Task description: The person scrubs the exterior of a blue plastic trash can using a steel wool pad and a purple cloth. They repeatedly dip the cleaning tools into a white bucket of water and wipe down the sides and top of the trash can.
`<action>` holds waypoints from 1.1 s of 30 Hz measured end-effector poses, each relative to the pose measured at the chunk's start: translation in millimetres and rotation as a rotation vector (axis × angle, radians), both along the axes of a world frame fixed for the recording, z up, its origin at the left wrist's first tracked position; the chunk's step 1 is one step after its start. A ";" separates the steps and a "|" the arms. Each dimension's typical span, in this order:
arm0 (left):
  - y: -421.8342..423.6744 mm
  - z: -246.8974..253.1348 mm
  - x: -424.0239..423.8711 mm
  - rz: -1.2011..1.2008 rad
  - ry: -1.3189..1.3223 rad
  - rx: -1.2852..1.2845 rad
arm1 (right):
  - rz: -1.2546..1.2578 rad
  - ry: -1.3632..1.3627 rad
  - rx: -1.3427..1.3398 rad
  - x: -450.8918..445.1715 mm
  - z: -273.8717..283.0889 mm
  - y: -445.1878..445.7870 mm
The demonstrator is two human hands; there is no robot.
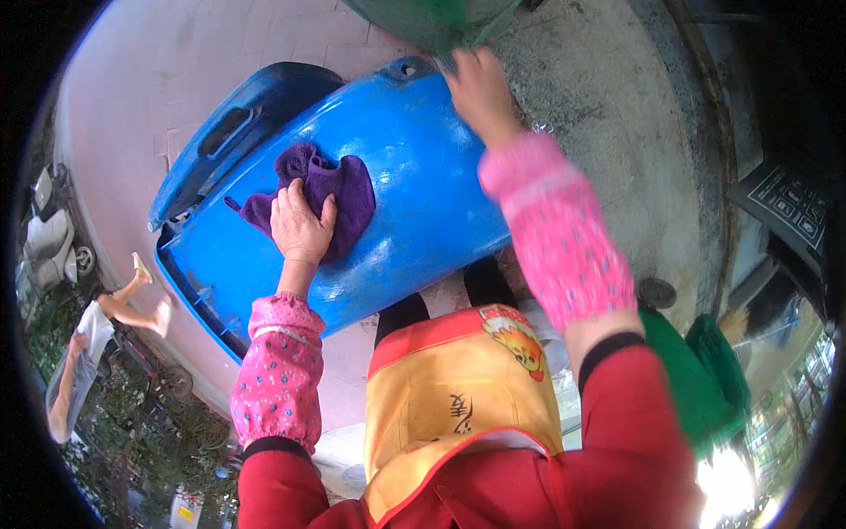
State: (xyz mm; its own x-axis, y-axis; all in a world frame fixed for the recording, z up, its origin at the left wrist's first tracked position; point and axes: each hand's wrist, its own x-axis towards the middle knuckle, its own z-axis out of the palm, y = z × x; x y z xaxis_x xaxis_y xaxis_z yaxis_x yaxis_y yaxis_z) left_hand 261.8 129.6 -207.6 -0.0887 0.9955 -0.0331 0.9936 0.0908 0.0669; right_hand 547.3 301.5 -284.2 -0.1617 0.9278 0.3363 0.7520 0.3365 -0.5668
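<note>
A blue plastic wheelie bin lies tipped over in front of me, its hinged lid swung out to the far left. My left hand grips a bunched purple towelling cloth against the bin's upper side. At the bin's far right end is my right hand, blurred, with its fingers bent over the corner. Something greyish shows by those fingertips, too blurred to name. Just beyond them is a green plastic container, cut off by the top of the view.
A green bin stands close behind my right arm. Farther right is a dark bin lid with printed symbols. A person walks on the pavement at left, near parked scooters and shrubs.
</note>
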 end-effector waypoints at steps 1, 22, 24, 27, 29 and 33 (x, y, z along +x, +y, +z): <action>0.8 -2.0 2.0 -0.026 -0.029 0.007 | 0.020 -0.033 -0.008 0.7 -4.4 9.4; -9.0 2.7 -17.3 0.059 -0.062 -0.013 | -0.032 -0.225 -0.141 2.0 17.6 -106.7; -6.1 3.4 -9.8 0.032 -0.059 -0.010 | -0.156 -0.235 -0.128 -20.5 23.1 -30.1; 3.8 -1.6 4.8 -0.015 -0.133 0.061 | -0.190 -0.144 -0.118 5.1 13.4 -7.5; 9.1 -0.4 9.2 -0.001 -0.107 0.039 | -0.251 -0.009 -0.200 22.0 4.0 -60.3; 73.1 -11.7 82.1 -0.121 -0.184 0.236 | -0.370 0.012 -0.547 103.0 7.5 -224.9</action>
